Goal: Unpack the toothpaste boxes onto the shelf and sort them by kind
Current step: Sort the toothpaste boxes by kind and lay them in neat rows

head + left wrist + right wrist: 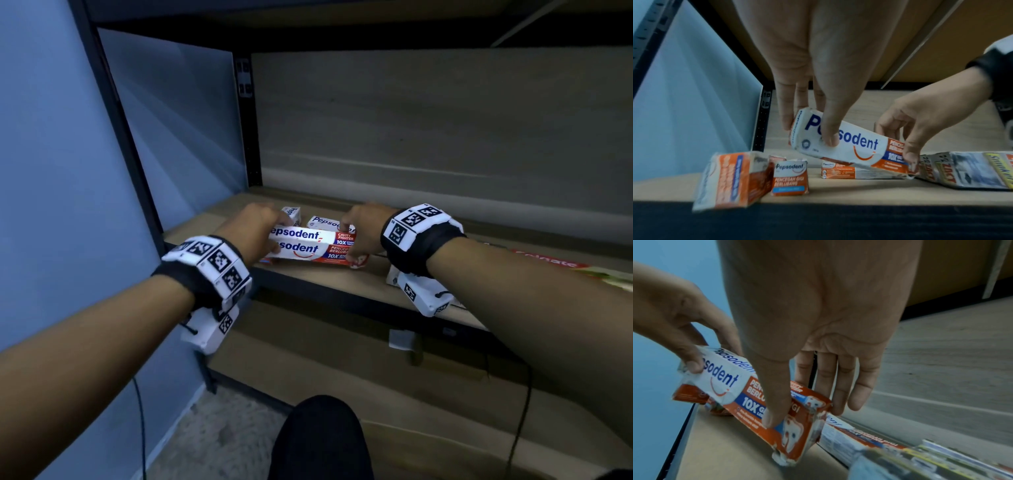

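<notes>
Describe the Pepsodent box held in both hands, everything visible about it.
The Pepsodent box is a long white carton, apparently cardboard, with blue lettering, a red smile and an orange-red end showing a tooth. Its corners look worn and crumpled. It is held lengthwise and tilted over the shelf. The left hand pinches its white end, the right hand its orange end.

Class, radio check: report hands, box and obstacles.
Left hand and right hand pinch opposite ends of one Pepsodent box. Tilted above shelf. Smaller Pepsodent boxes underneath and beside.
</notes>
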`<action>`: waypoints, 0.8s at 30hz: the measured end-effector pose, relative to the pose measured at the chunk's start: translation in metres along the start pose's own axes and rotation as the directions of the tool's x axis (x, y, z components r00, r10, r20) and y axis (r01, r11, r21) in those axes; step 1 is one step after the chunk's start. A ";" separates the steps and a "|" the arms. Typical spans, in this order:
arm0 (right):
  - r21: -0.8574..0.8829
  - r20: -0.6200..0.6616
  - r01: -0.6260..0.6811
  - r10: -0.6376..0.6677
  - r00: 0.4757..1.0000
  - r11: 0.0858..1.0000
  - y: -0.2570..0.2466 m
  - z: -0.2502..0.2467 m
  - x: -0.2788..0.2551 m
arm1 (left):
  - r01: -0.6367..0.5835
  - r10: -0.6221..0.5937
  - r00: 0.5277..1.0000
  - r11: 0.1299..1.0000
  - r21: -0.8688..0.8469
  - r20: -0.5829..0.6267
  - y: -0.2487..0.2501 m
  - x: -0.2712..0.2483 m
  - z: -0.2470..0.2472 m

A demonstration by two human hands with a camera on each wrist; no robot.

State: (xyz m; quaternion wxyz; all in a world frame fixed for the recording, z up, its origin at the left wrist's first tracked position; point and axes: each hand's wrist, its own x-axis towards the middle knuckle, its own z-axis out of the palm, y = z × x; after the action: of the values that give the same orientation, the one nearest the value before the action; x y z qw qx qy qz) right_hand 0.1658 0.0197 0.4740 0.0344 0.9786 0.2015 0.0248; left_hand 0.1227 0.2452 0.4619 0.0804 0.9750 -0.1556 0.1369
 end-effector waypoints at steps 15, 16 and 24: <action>-0.066 0.085 -0.185 0.190 0.978 0.981 0.031 0.008 0.001 | -0.121 0.113 0.964 0.992 0.020 0.243 0.014 0.092 0.037; -0.067 0.100 -0.181 0.187 0.977 0.981 0.033 0.008 0.002 | -0.134 0.125 0.960 0.991 0.017 0.251 0.013 0.095 0.041; 0.050 0.148 -0.163 0.154 0.977 0.985 0.052 -0.020 0.014 | -0.176 0.187 0.940 0.982 -0.065 0.287 0.003 0.112 0.046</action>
State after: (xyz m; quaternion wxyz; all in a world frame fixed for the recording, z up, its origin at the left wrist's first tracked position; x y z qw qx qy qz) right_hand 0.1979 -0.0212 0.4983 0.0165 0.9913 0.1206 -0.0491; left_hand 0.2353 0.2018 0.4511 0.0622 0.9642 -0.2576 -0.0045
